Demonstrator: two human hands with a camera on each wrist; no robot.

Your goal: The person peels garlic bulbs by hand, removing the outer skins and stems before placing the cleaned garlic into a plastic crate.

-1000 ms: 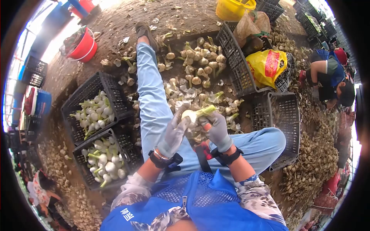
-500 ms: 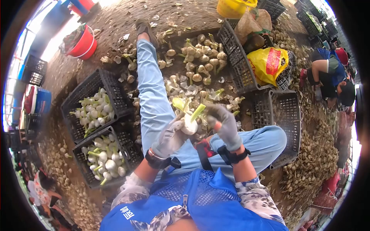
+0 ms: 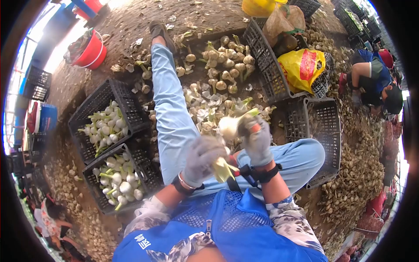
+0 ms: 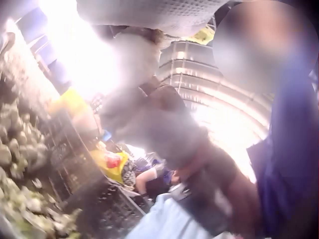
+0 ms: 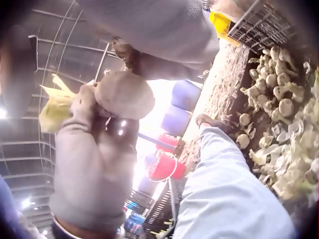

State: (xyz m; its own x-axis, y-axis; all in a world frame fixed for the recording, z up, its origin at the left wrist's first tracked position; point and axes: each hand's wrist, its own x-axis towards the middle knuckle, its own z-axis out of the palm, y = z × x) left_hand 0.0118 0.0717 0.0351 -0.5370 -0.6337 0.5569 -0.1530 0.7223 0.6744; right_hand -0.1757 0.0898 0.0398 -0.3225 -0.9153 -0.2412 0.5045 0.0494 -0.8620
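Observation:
My gloved right hand (image 3: 256, 142) grips a pale garlic bulb (image 3: 228, 127), its green stem pointing up and to the right over my lap. The same bulb (image 5: 124, 94) shows large in the right wrist view, close to the right fingers. Lower and to the left, my gloved left hand (image 3: 204, 158) pinches a yellow-green strip of peeled garlic leaf (image 3: 223, 170), which hangs from its fingers. Both hands are blurred. In the left wrist view a gloved hand (image 4: 149, 15) fills the top edge and hides most of what it holds.
Two black crates of trimmed garlic (image 3: 104, 126) (image 3: 124, 183) stand to the left. Untrimmed garlic (image 3: 229, 63) and loose peelings (image 3: 209, 105) lie ahead. On the right are a crate with a yellow bag (image 3: 302, 72) and another black crate (image 3: 325, 139). A red bucket (image 3: 94, 51) stands far left.
A leaf strip has come off the garlic. The left hand has drawn down toward my body with that strip, while the bulb has gone over to the right hand.

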